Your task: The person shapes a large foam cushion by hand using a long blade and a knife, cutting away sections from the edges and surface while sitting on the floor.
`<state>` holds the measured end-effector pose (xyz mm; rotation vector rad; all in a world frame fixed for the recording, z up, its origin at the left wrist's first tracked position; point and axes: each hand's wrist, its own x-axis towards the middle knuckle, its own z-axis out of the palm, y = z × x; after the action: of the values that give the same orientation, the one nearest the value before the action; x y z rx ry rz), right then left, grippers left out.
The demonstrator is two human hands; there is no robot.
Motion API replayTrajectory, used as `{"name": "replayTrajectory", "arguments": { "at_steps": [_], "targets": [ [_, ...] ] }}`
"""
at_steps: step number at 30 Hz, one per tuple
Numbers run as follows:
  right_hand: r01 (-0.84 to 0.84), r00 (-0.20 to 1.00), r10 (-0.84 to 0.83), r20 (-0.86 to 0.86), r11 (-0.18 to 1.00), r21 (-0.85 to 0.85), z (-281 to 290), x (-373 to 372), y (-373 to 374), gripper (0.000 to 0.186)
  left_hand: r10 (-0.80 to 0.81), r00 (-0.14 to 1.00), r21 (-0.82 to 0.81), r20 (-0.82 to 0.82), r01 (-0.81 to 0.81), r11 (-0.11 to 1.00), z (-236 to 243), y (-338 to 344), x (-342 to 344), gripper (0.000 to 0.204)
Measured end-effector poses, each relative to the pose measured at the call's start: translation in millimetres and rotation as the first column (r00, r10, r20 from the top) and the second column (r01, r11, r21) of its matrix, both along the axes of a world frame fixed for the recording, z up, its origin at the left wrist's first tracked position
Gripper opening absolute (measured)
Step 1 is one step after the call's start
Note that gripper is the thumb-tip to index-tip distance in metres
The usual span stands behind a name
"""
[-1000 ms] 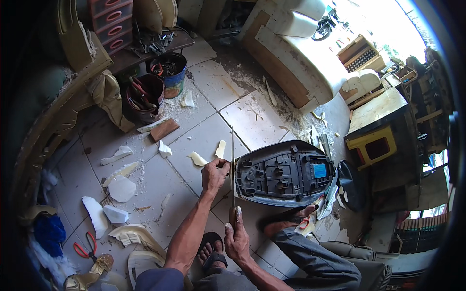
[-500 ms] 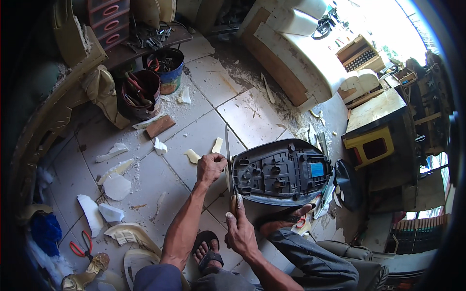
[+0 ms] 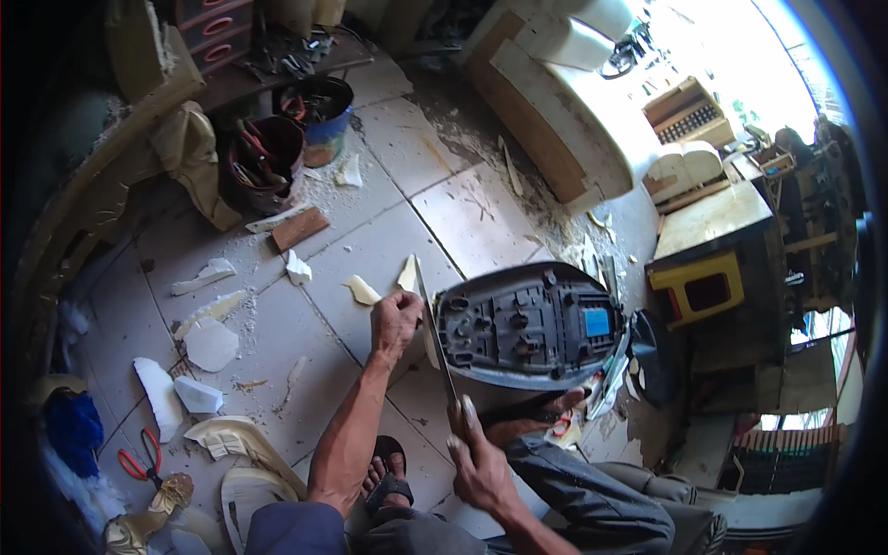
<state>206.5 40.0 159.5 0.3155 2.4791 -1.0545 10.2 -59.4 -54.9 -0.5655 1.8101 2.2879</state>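
Note:
A motorbike seat lies underside up on the floor, showing its black ribbed plastic base and a blue label. Across its left end runs a long knife blade, slightly slanted. My right hand, dusted white at the fingertips, is wrapped round the brown knife handle below the seat. Beside the blade, at the seat's upper left corner, my left hand has its fingers pinched; what they hold is hidden. A pale strip shows along the blade under that hand, too small to make out.
Pale foam scraps litter the tiled floor. Red-handled pliers lie lower left. Two buckets of tools stand beside a low shelf. An upholstered frame is at the back, a wooden cabinet at right.
My right hand and the knife handle have moved right and slightly down, tilting the blade from near upright to slanted. The whole view has shifted slightly, with floor objects appearing further left.

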Motion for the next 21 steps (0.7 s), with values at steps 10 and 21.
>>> {"name": "replayTrajectory", "arguments": {
  "at_steps": [10, 21],
  "targets": [
    [0.008, 0.956, -0.025, 0.292, 0.998, 0.061, 25, -23, -5, 0.066, 0.127, 0.992, 0.218, -0.014, -0.121, 0.968, -23, -14, 4, 0.017],
    [-0.071, 0.981, 0.053, 0.185, 0.993, 0.091, 13, -17, -3, 0.066, 0.210, 0.976, 0.371, 0.057, -0.216, 0.903, -28, -19, 7, 0.019]
  ]
}}
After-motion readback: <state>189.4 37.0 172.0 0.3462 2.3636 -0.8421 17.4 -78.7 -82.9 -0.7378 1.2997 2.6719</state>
